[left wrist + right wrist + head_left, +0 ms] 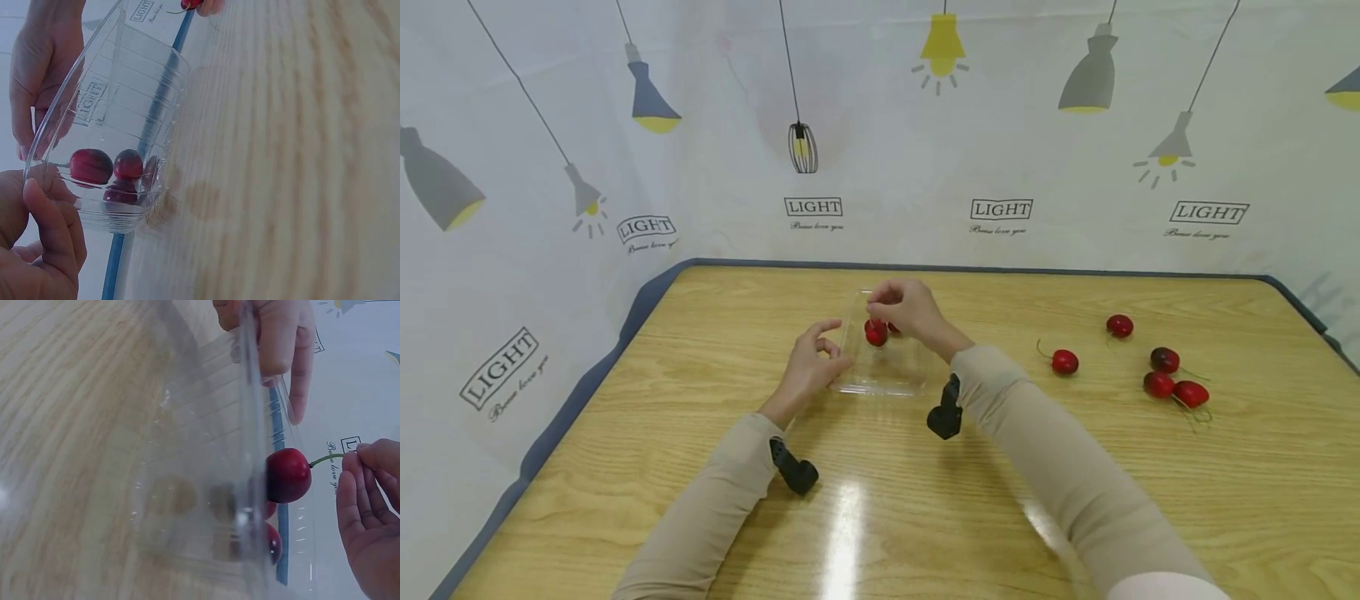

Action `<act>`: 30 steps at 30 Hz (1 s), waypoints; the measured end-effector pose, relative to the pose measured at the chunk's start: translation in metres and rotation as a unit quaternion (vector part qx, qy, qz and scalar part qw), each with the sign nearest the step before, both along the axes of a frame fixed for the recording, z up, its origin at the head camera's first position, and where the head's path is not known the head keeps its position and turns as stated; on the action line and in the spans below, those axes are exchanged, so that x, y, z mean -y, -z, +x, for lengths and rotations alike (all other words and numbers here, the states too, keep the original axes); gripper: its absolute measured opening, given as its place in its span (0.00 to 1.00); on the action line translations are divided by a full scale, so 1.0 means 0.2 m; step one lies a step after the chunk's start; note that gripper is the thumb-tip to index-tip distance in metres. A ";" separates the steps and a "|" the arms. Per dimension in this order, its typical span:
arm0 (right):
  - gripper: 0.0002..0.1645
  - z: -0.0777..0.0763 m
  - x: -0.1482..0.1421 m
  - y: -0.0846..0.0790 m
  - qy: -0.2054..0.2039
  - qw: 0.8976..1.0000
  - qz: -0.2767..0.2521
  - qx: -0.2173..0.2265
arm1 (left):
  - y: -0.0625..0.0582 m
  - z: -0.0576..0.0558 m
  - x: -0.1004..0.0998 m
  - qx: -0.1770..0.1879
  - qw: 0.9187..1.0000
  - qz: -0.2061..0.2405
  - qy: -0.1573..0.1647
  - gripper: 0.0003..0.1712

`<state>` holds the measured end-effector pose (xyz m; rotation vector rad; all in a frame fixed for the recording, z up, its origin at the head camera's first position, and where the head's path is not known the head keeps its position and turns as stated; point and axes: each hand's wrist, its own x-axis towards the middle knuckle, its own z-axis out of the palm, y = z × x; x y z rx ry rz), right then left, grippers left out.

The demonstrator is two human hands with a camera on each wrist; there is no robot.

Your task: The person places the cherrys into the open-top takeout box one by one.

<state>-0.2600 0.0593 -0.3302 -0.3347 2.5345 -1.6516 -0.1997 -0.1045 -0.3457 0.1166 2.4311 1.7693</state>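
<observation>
A clear plastic container (891,379) stands on the wooden table in front of the person. At its left side, the left hand (808,364) holds the rim between thumb and fingers. Over the container, the right hand (915,312) pinches the thin green stem (326,459) of a red cherry (290,475) between thumb and fingertips. That cherry hangs within the container's opening in the right wrist view. Further dark red cherries (128,164) lie at the container's far end, partly seen through its wall.
To the right on the table (1000,492) lie several loose cherries with stems: one cherry (1064,362) nearest the container, another cherry (1120,326) farther back, and a cluster with one cherry (1191,393) in front. A printed cloth wall (895,233) borders the table's back and left.
</observation>
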 end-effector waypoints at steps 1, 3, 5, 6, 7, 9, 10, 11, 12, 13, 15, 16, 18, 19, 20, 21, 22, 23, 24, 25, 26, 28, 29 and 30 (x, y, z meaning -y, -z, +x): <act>0.06 0.00 0.00 -0.01 -0.002 1.000 0.003 -0.004 | 0.00 0.00 0.00 -0.001 1.000 0.000 0.000 0.34; 0.05 -0.01 0.00 -0.01 -0.004 1.000 0.009 -0.012 | 0.00 0.00 0.00 0.000 1.000 -0.001 0.000 0.34; 0.05 -0.02 0.00 -0.01 -0.005 1.000 0.014 -0.013 | 0.00 0.00 0.00 0.001 1.000 -0.001 0.001 0.33; 0.05 -0.03 0.00 -0.01 -0.004 1.000 0.015 -0.010 | 0.00 0.00 0.00 0.001 1.000 -0.002 0.000 0.34; 0.05 -0.03 0.00 -0.01 -0.003 1.000 0.015 -0.006 | 0.00 0.00 0.00 0.002 1.000 -0.003 0.000 0.34; 0.05 -0.04 0.00 -0.01 0.001 1.000 0.012 0.002 | 0.01 -0.01 0.00 0.004 1.000 -0.004 -0.001 0.34; 0.05 -0.04 0.00 -0.01 0.002 1.000 0.012 0.003 | 0.01 -0.01 0.00 0.005 1.000 -0.004 -0.001 0.34; 0.05 -0.04 0.00 0.00 0.003 1.000 0.011 0.004 | 0.02 -0.02 0.01 0.006 1.000 -0.004 -0.001 0.34; 0.06 -0.04 0.00 0.00 0.005 1.000 0.011 0.006 | 0.04 -0.03 0.01 0.006 1.000 -0.004 -0.001 0.34; 0.06 -0.05 0.01 0.00 0.006 1.000 0.011 0.006 | 0.05 -0.04 0.02 0.006 1.000 -0.002 -0.001 0.34; 0.06 -0.05 0.01 0.01 0.009 1.000 0.010 0.008 | 0.09 -0.07 0.02 0.005 1.000 0.001 -0.002 0.35; 0.06 -0.05 0.01 0.01 0.010 1.000 0.011 0.009 | 0.10 -0.08 0.03 0.003 1.000 0.001 -0.003 0.35; 0.06 -0.05 0.02 0.02 0.014 1.000 0.012 0.011 | 0.13 -0.09 0.03 -0.002 1.000 -0.001 -0.007 0.35; 0.06 -0.05 0.02 0.02 0.015 1.000 0.012 0.011 | 0.13 -0.09 0.03 -0.004 1.000 -0.003 -0.009 0.35; 0.06 -0.05 0.03 0.02 0.017 1.000 0.009 0.013 | 0.14 -0.09 0.03 -0.007 1.000 -0.006 -0.011 0.35; 0.06 -0.06 0.03 0.03 0.018 1.000 0.007 0.015 | 0.14 -0.09 0.03 -0.009 1.000 -0.009 -0.013 0.34; 0.06 -0.06 0.03 0.03 0.019 1.000 0.006 0.014 | 0.14 -0.09 0.03 -0.011 1.000 -0.010 -0.014 0.34; 0.06 -0.06 0.03 0.03 0.020 1.000 0.003 0.015 | 0.14 -0.09 0.03 -0.012 1.000 -0.012 -0.015 0.34; 0.06 -0.06 0.04 0.03 0.020 1.000 0.000 0.017 | 0.14 -0.09 0.02 -0.014 1.000 -0.012 -0.015 0.34; 0.06 -0.06 0.04 0.03 0.021 1.000 -0.004 0.018 | 0.14 -0.09 0.02 -0.015 1.000 -0.012 -0.014 0.34; 0.06 -0.06 0.04 0.03 0.020 1.000 -0.006 0.018 | 0.15 -0.09 0.02 -0.015 1.000 -0.012 -0.013 0.34; 0.06 -0.06 0.04 0.04 0.020 1.000 -0.005 0.015 | 0.15 -0.09 0.02 -0.015 1.000 -0.012 -0.012 0.34; 0.07 -0.06 0.04 0.04 0.020 1.000 -0.004 0.014 | 0.15 -0.09 0.02 -0.016 1.000 -0.013 -0.012 0.34; 0.07 -0.06 0.04 0.04 0.020 1.000 -0.002 0.012 | 0.14 -0.09 0.02 -0.015 1.000 -0.012 -0.013 0.34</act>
